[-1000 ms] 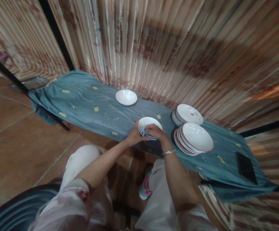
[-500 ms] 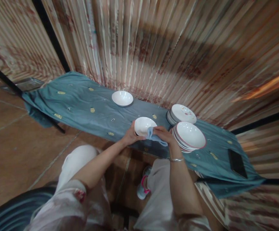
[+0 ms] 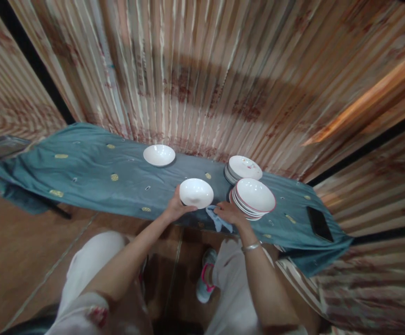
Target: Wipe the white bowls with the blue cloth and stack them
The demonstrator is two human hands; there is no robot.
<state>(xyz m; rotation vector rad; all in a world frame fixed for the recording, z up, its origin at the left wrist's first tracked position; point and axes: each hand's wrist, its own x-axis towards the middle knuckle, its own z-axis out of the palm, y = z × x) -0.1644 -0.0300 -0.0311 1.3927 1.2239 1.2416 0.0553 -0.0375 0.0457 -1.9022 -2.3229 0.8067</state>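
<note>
My left hand (image 3: 178, 205) grips a white bowl (image 3: 197, 192) by its left and near rim, tilting its inside toward me. Just right of the bowl, my right hand (image 3: 229, 211) pinches a light blue cloth (image 3: 219, 219) that hangs over the table's near edge. The cloth is apart from the bowl's inside. Close beyond my right hand stands a stack of white bowls with red rims (image 3: 256, 195). Behind that stack is a pile of white plates (image 3: 244, 167), the top one with a floral print. Another white bowl (image 3: 159, 155) sits alone at the back left.
A blue-green cloth with yellow pineapple prints covers the narrow table (image 3: 94, 172). Near its right end lies a dark phone (image 3: 319, 224). A pleated curtain (image 3: 195, 83) hangs along the back, and black poles rise at both ends. A metal tray (image 3: 3, 146) shows at far left.
My right hand has drawn the blue cloth out of the bowl and down to its right side. The left hand still holds the bowl. The view has shifted to the right.
</note>
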